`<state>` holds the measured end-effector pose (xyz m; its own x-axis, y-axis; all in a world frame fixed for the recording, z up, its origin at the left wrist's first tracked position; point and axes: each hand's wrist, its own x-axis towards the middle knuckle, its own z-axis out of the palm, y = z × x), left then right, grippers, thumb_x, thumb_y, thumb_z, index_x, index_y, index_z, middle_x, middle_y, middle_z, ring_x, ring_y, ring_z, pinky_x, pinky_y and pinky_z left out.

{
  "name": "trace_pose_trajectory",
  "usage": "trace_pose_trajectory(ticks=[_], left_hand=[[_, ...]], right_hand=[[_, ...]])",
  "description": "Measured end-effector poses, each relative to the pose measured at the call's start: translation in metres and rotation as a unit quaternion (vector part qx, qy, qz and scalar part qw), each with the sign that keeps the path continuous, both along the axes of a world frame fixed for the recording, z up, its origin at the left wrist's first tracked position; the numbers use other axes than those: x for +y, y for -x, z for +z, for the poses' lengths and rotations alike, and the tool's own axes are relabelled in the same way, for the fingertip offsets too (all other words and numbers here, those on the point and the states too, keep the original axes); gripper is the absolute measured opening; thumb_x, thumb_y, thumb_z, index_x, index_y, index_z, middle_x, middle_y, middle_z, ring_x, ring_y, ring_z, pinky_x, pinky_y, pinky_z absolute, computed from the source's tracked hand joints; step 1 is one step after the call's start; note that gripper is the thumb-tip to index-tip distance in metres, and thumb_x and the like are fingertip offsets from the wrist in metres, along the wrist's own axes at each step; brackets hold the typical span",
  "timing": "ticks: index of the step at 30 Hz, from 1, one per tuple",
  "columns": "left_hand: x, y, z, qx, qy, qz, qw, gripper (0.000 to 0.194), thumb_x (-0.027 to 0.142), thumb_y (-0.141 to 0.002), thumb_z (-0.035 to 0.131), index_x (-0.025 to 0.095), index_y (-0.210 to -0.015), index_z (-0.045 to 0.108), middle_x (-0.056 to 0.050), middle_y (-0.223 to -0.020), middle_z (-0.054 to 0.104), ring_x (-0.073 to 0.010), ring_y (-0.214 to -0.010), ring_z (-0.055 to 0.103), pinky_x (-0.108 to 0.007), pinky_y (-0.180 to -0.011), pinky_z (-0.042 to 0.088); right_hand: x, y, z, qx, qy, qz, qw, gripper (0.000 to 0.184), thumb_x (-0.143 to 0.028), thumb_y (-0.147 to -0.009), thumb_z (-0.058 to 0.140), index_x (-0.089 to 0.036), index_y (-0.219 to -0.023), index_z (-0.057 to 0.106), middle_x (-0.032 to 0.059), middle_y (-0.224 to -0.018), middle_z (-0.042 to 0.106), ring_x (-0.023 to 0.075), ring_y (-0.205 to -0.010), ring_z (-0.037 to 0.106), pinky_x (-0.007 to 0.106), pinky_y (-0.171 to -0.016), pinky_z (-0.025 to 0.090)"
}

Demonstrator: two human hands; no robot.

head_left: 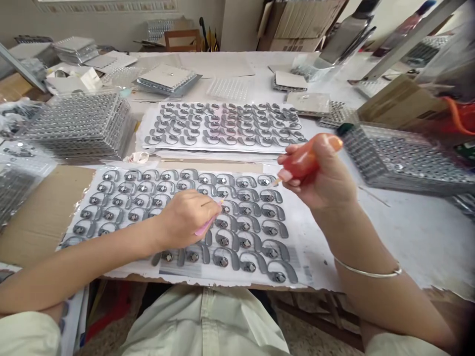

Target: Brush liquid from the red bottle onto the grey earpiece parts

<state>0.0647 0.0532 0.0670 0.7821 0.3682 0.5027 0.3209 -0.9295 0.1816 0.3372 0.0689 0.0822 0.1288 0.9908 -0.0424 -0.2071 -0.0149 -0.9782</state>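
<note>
My left hand point(187, 217) is closed around a slim pink pencil-like tool point(206, 226), its pale tip among the grey pieces. In my right hand point(328, 180) is a red-orange squeeze bottle point(305, 160), tilted so its narrow tan nozzle point(277, 182) points down left, close to the right-hand column. Under both hands lies a white sheet point(302, 272) with rows of grey hook-shaped pieces point(284, 228), each with a shiny faceted stone at one end. My left hand and forearm hide some of the pieces.
Behind it is a second board of similar hooked pieces point(226, 123). Stacked trays stand at the left point(79, 123) and right point(404, 158). Farther back lie flat packs point(166, 79), a clear tray point(230, 89) and a white box point(74, 79). A cardboard box point(403, 106) is at the right.
</note>
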Motion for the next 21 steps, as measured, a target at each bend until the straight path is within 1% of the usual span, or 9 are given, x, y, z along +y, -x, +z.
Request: trace_pose_trajectory(ticks=[3, 5, 7, 10, 13, 18, 21], left_hand=[[0.007, 0.0, -0.002, 0.011, -0.005, -0.008, 1.0, 0.018, 0.008, -0.089, 0.047, 0.012, -0.083, 0.063, -0.005, -0.071, 0.07, -0.0147, -0.063, 0.067, -0.026, -0.06, 0.053], [0.005, -0.001, -0.007, 0.006, -0.002, -0.017, 1.0, 0.015, 0.006, -0.087, 0.048, 0.011, -0.085, 0.062, -0.005, -0.071, 0.07, -0.0144, -0.061, 0.066, -0.026, -0.058, 0.052], [-0.001, -0.004, -0.013, -0.008, 0.002, -0.036, 0.999, 0.013, 0.006, -0.086, 0.05, 0.011, -0.086, 0.062, -0.006, -0.073, 0.07, -0.0151, -0.062, 0.066, -0.027, -0.057, 0.052], [-0.016, -0.011, -0.02, -0.03, 0.012, -0.066, 0.997, 0.012, 0.004, -0.085, 0.051, 0.01, -0.089, 0.06, -0.008, -0.076, 0.072, -0.0161, -0.069, 0.068, -0.027, -0.058, 0.052], [-0.032, -0.017, -0.024, -0.032, 0.029, -0.076, 0.996, 0.013, 0.004, -0.086, 0.05, 0.01, -0.093, 0.059, -0.008, -0.08, 0.072, -0.0158, -0.07, 0.069, -0.027, -0.058, 0.052], [-0.05, -0.021, -0.028, -0.054, 0.07, -0.048, 0.995, 0.013, 0.005, -0.085, 0.052, 0.012, -0.095, 0.059, -0.008, -0.086, 0.073, -0.0138, -0.073, 0.069, -0.025, -0.061, 0.052], [-0.056, -0.025, -0.03, -0.062, 0.052, -0.033, 0.996, 0.012, 0.006, -0.086, 0.052, 0.012, -0.094, 0.059, -0.007, -0.084, 0.073, -0.0132, -0.072, 0.069, -0.024, -0.06, 0.052]], right_hand=[[0.008, 0.004, -0.01, 0.036, 0.04, -0.007, 0.999, 0.05, -0.063, -0.055, 0.078, -0.023, -0.079, 0.061, 0.0014, -0.071, 0.062, 0.0123, -0.05, 0.057, 0.022, -0.033, 0.029], [0.006, 0.001, -0.014, 0.029, 0.038, -0.009, 0.999, 0.047, -0.058, -0.052, 0.081, -0.022, -0.077, 0.062, 0.0016, -0.072, 0.062, 0.014, -0.053, 0.06, 0.023, -0.033, 0.031], [0.001, -0.004, -0.018, 0.012, 0.031, -0.003, 0.999, 0.044, -0.056, -0.053, 0.08, -0.021, -0.072, 0.062, 0.0027, -0.073, 0.062, 0.0153, -0.054, 0.061, 0.024, -0.033, 0.032], [-0.01, -0.011, -0.021, -0.004, 0.005, 0.002, 1.0, 0.042, -0.06, -0.06, 0.075, -0.021, -0.069, 0.062, 0.0039, -0.073, 0.062, 0.0158, -0.053, 0.061, 0.025, -0.032, 0.029], [-0.022, -0.011, -0.025, -0.017, -0.027, -0.002, 0.999, 0.043, -0.063, -0.064, 0.072, -0.022, -0.069, 0.059, 0.0018, -0.068, 0.059, 0.0135, -0.048, 0.058, 0.025, -0.03, 0.026], [-0.043, 0.003, -0.036, -0.059, -0.076, -0.014, 0.995, 0.042, -0.062, -0.069, 0.069, -0.022, -0.07, 0.056, 0.0, -0.066, 0.059, 0.0106, -0.042, 0.053, 0.025, -0.028, 0.028], [-0.055, 0.016, -0.036, -0.1, -0.125, -0.03, 0.987, 0.034, -0.055, -0.074, 0.069, -0.023, -0.073, 0.059, -0.0005, -0.062, 0.06, 0.0116, -0.045, 0.055, 0.025, -0.031, 0.034]])
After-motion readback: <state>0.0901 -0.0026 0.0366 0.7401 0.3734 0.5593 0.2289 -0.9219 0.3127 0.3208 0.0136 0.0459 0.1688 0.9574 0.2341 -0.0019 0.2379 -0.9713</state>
